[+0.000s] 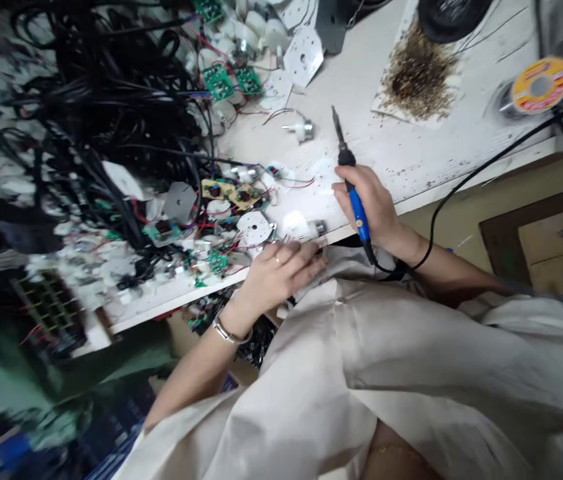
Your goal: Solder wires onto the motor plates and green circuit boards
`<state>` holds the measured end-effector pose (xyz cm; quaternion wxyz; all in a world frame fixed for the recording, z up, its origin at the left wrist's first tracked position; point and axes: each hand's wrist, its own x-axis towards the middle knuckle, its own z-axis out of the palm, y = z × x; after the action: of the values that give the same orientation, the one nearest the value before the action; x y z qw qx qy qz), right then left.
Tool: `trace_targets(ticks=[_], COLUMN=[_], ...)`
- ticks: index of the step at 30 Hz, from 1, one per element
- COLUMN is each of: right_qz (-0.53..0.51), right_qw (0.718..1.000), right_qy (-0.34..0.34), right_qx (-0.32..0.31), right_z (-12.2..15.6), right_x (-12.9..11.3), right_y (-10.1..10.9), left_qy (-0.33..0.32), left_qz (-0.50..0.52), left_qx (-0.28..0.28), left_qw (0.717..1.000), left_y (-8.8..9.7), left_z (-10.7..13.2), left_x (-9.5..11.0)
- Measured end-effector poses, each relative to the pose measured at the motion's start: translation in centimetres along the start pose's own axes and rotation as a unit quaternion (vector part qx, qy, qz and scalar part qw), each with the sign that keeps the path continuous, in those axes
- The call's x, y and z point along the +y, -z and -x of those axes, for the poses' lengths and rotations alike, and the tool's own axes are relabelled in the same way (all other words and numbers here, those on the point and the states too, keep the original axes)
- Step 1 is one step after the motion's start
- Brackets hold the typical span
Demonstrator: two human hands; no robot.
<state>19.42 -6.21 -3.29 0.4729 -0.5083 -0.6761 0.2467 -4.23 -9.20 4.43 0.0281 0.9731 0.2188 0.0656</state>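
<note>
My right hand [374, 203] is closed round the blue handle of a soldering iron [360, 212], whose metal tip points away from me over the white table. My left hand [286, 270] rests at the table's front edge, fingers curled together; whatever may be in them is hidden. Just beyond those fingers lies a small motor with a white plastic part [306, 228]. Beside it is a white plate with holes [254, 228]. Another small motor with a white shaft piece [301, 129] lies on the table, left of the iron's tip.
Black cables [126, 100] are heaped at the left among wired motors and green circuit boards [218, 81]. At the back right are brown crumbs [418, 80] on a white sheet and a solder spool [541, 87]. The iron's cord [481, 163] crosses the front edge above cardboard boxes [561, 247].
</note>
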Motion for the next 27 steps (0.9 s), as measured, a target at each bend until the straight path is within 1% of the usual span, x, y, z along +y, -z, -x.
trace_targets(ticks=[2,5,8,10,12,14,16,17,19,21,23,27], right_qz=[-0.012,-0.010,-0.011,-0.026,-0.042,-0.052,-0.049,-0.044,-0.034,-0.033,-0.045,-0.063], right_qw=[0.999,0.996,0.979,0.962,0.951,0.948,0.950,0.950,0.952,0.953,0.952,0.948], right_qy=[0.012,-0.021,-0.083,-0.120,-0.140,-0.145,-0.148,-0.149,-0.149,-0.150,-0.158,-0.170], right_qx=[0.028,0.082,0.187,0.245,0.272,0.278,0.272,0.270,0.266,0.261,0.257,0.263], right_z=[-0.1,-0.1,0.0,-0.1,-0.3,-0.7,-1.3,-1.6,-2.0,-2.2,-2.3,-2.4], right_x=[-0.3,0.0,1.5,2.9,4.2,5.3,5.9,6.1,6.3,6.4,6.5,6.7], right_y=[0.6,2.3,4.9,6.7,8.1,9.0,9.3,9.3,9.2,9.0,9.0,9.1], left_qy=[-0.049,-0.103,-0.154,-0.163,-0.124,-0.045,0.046,0.098,0.203,0.278,0.298,0.281], left_qz=[-0.016,-0.011,0.000,0.024,0.076,0.121,0.096,0.062,0.004,-0.005,0.010,-0.003], left_qx=[0.017,0.043,0.038,0.056,0.106,0.162,0.194,0.193,0.159,0.114,0.083,0.052], left_qw=[0.999,0.994,0.987,0.985,0.984,0.978,0.975,0.974,0.966,0.954,0.951,0.958], left_y=[-1.5,-3.0,-4.0,-4.4,-4.6,-4.5,-4.3,-4.1,-3.7,-3.5,-3.5,-3.9], left_z=[-0.3,-2.0,-3.0,-3.3,-3.7,-4.3,-5.1,-5.4,-5.8,-5.7,-5.2,-4.2], left_x=[0.1,-0.4,-1.0,-1.3,-1.6,-1.8,-1.9,-1.9,-2.0,-2.1,-2.4,-3.1])
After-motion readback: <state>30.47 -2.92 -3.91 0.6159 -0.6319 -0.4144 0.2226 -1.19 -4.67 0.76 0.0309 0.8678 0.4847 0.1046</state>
